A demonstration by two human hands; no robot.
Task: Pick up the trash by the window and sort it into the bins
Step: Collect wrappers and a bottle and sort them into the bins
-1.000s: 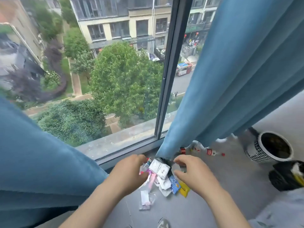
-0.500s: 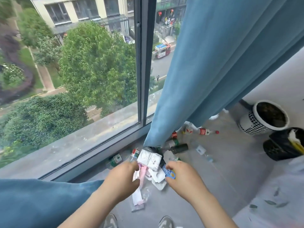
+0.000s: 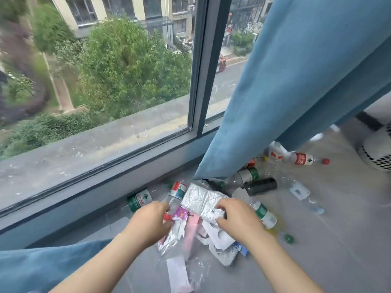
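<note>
A heap of trash lies on the grey floor below the window. On top is a crumpled silver-white wrapper [image 3: 201,198], with pink and white packets [image 3: 186,229] under it. My right hand [image 3: 239,218] grips the wrapper's near edge with curled fingers. My left hand [image 3: 151,220] closes on packets at the heap's left side, next to a small purple packet [image 3: 181,213] and a red cap. Plastic bottles lie around: a green-labelled one [image 3: 263,214] beside my right hand, a red-and-green-labelled one [image 3: 177,192] behind the heap.
A blue curtain [image 3: 296,92] hangs down to the trash on the right; more blue cloth [image 3: 42,263] covers the lower left. A black bottle [image 3: 262,186], a red-labelled bottle [image 3: 302,159] and clear bottles lie further right. A white perforated bin [image 3: 378,153] stands at the right edge.
The view has dropped and come closer to the heap. My right hand moved up onto the silver-white wrapper; my left hand stays in the packets at the left.
</note>
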